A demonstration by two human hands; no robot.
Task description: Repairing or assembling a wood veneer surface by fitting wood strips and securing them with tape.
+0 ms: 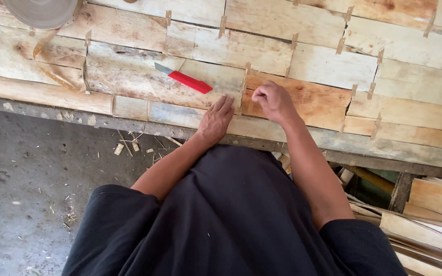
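Head view shows your left hand (216, 120) lying flat, fingers together, on a veneer sheet (144, 82) at the tabletop (47, 110) edge. Your right hand (273, 102) is curled into a loose fist on the seam just beside it; whether it pinches anything, you cannot tell. A red knife (185, 79) lies just beyond your left fingertips. Veneer like this looks thin, light and brittle, so press it flat, not by its edges. Tape strips (247, 69) bridge the joints.

Workbench (384, 148) with veneer sheets (313, 64), red-handled knife (184, 78).
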